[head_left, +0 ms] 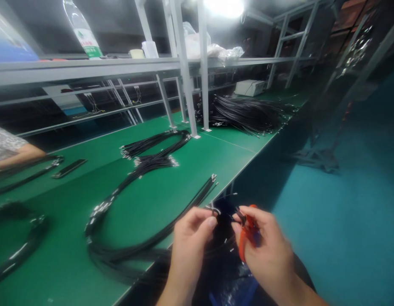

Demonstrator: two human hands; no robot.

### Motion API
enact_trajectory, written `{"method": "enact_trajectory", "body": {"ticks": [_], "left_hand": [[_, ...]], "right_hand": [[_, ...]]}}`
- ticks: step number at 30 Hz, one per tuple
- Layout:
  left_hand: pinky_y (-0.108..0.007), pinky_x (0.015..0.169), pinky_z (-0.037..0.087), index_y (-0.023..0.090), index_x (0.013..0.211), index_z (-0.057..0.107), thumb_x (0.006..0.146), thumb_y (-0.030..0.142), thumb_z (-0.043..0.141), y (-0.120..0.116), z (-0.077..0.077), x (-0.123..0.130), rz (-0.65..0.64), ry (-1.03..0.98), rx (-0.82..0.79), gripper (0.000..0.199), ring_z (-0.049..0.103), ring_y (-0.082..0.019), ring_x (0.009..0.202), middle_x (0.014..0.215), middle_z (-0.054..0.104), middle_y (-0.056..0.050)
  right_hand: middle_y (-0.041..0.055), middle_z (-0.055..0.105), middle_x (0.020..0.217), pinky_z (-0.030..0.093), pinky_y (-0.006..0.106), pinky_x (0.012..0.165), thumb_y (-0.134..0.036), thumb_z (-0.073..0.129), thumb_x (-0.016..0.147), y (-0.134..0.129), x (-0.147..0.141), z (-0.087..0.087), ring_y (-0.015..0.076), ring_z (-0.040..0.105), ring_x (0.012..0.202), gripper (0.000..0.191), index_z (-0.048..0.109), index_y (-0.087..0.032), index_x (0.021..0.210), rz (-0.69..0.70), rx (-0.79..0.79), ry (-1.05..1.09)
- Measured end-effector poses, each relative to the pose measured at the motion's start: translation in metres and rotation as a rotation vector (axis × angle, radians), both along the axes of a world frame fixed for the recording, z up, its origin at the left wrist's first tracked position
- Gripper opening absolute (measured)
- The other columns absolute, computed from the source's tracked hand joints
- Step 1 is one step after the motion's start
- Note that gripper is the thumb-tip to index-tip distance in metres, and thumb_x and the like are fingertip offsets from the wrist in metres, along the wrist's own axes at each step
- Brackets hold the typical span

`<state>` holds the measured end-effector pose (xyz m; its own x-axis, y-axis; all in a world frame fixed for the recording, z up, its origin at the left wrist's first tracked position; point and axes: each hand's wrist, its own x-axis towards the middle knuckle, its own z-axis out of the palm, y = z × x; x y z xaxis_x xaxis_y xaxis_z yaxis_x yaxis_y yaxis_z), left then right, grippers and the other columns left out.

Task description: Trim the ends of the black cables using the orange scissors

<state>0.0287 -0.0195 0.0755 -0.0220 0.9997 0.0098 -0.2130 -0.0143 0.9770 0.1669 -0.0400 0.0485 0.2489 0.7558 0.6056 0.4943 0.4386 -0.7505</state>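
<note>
Between thumb and fingers, my left hand [195,231] pinches a black cable [215,211] that bends near its end. My right hand [269,242] is closed around pliers with orange handles [247,242], their dark jaws pointing up and left, a short way from the cable. Whether the jaws grip anything is too small to tell. A bundle of black cables [146,246] curves over the green bench beside my left hand, and several tipped ends [212,180] point away from me. More cable ends hang in the dark gap below my hands.
Bundled cables [158,159] lie farther along the green bench [171,195]. A big cable pile [248,112] rests at the far end before a white box [249,87]. White posts [187,85] hold a shelf [104,68] with a bottle [85,36]. Another person's arm [21,153] is at left.
</note>
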Motion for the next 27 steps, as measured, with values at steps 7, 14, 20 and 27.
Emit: {"method": "enact_trajectory", "body": {"ticks": [7, 14, 20, 27], "left_hand": [[-0.015, 0.057, 0.045, 0.019, 0.078, 0.07, 0.076, 0.019, 0.07, 0.005, -0.006, 0.002, 0.054, 0.095, 0.1, 0.003, 0.053, -0.006, 0.059, 0.075, 0.066, 0.002], [-0.019, 0.064, 0.048, 0.021, 0.078, 0.069, 0.077, 0.018, 0.069, 0.002, -0.009, 0.004, 0.004, 0.155, 0.143, 0.002, 0.059, -0.009, 0.067, 0.077, 0.064, 0.002], [-0.021, 0.064, 0.048, 0.021, 0.078, 0.068, 0.078, 0.019, 0.068, 0.0, -0.009, 0.004, -0.03, 0.2, 0.146, 0.002, 0.061, -0.011, 0.068, 0.076, 0.062, 0.002], [-0.021, 0.063, 0.048, 0.02, 0.076, 0.067, 0.078, 0.02, 0.068, 0.002, -0.009, 0.005, -0.033, 0.236, 0.127, 0.002, 0.061, -0.012, 0.068, 0.074, 0.062, 0.001]], "right_hand": [[0.0001, 0.064, 0.069, 0.047, 0.021, 0.046, -0.02, 0.069, 0.071, -0.02, -0.005, 0.015, 0.0112, 0.059, 0.05, 0.022, 0.059, -0.017, 0.091, 0.529, -0.693, 0.633], [-0.0008, 0.063, 0.06, 0.032, 0.015, 0.034, -0.038, 0.075, 0.068, -0.009, -0.007, 0.021, 0.0027, 0.045, 0.031, 0.033, 0.059, -0.013, 0.084, 0.648, -0.83, 0.875], [-0.003, 0.061, 0.055, 0.027, 0.013, 0.027, -0.033, 0.075, 0.065, -0.006, -0.011, 0.023, 0.0028, 0.041, 0.026, 0.029, 0.059, -0.014, 0.079, 0.557, -0.904, 0.878], [-0.0022, 0.063, 0.055, 0.023, 0.013, 0.023, -0.034, 0.074, 0.063, -0.004, -0.01, 0.023, 0.0036, 0.04, 0.023, 0.031, 0.056, -0.015, 0.08, 0.494, -0.964, 0.83]]}}
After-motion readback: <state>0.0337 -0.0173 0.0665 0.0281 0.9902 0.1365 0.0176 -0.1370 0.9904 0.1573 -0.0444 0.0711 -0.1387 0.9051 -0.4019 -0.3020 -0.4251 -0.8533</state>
